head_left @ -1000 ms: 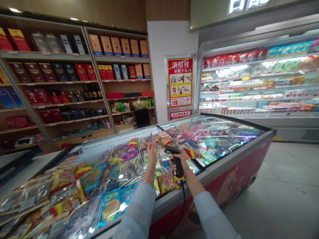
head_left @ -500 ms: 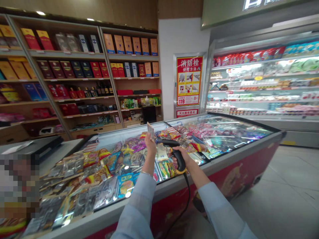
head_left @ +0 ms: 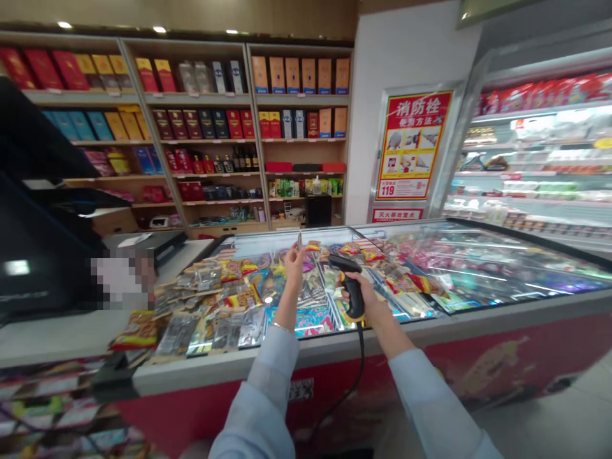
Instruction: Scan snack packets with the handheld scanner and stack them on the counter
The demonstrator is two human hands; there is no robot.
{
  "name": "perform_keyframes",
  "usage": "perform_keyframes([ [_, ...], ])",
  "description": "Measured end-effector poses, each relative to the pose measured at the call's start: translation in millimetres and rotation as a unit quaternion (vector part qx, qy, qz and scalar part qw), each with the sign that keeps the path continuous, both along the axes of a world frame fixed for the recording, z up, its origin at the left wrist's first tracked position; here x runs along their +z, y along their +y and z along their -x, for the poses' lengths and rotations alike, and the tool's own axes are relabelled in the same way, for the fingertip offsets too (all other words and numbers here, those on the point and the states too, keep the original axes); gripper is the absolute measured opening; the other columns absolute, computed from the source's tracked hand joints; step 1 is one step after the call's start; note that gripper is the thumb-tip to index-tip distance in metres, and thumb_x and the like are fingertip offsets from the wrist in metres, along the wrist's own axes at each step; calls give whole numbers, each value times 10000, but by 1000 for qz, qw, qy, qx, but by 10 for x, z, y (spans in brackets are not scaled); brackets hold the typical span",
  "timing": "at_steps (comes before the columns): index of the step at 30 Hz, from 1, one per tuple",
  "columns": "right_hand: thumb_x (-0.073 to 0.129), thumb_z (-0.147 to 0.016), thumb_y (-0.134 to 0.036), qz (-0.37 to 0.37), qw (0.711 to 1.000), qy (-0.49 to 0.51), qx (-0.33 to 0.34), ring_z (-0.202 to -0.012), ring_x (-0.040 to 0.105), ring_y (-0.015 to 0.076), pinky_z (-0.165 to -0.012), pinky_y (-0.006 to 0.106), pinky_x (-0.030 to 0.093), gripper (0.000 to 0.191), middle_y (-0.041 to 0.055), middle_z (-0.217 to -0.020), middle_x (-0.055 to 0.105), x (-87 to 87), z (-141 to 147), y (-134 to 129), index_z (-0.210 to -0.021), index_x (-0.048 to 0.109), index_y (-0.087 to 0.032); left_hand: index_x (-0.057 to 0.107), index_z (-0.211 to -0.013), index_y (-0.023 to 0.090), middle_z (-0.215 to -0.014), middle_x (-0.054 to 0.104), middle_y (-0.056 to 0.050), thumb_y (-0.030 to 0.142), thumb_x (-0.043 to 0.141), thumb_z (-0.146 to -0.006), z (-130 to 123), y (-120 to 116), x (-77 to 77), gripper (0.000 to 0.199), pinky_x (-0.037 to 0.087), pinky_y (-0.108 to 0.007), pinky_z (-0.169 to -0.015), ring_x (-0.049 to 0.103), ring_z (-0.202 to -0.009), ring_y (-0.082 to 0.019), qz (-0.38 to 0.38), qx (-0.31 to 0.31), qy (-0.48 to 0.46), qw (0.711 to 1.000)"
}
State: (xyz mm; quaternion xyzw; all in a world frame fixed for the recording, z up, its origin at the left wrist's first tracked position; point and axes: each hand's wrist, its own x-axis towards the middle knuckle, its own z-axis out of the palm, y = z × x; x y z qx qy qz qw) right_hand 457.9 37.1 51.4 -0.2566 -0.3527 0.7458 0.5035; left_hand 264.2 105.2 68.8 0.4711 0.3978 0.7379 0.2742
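The left hand [head_left: 294,269] pinches a small thin flat item [head_left: 299,241] upright; the right hand [head_left: 369,296] grips a black-and-yellow corded barcode scanner [head_left: 354,294] above a glass-topped red chest freezer [head_left: 335,357].

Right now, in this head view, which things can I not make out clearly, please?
- Small thin item in the left hand: too small and blurred to identify.
- Barcode scanner: the right hand hides much of its grip.
- Packet labels: too small to read, with glare.
- Pixelated patch: blurred, hiding what lies there.
- Chilled display case: cut off by the right edge.
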Motion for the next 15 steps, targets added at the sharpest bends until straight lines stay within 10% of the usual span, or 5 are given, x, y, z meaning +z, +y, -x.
perform_keyframes([
  [9,586,-690,-307,6,996,41,73,-389,436,86,-349,208,360,141,44,-616,633,-122,1274,243,-711,586,-167,410,-610,223,-1210,512,-113,286,646,-644,1737,-595,-118,247,361,-371,-1035,456,-1225,-256,71,285,307,905],
  [15,593,-714,-322,-5,992,58,114,-407,465,101,-347,219,357,154,32,-604,615,-269,1923,326,-726,585,-169,550,-855,189,-1352,452,-160,348,655,-682,2281,-885,-371,257,377,-420,-1027,441,-1248,-302,125,367,444,808],
])
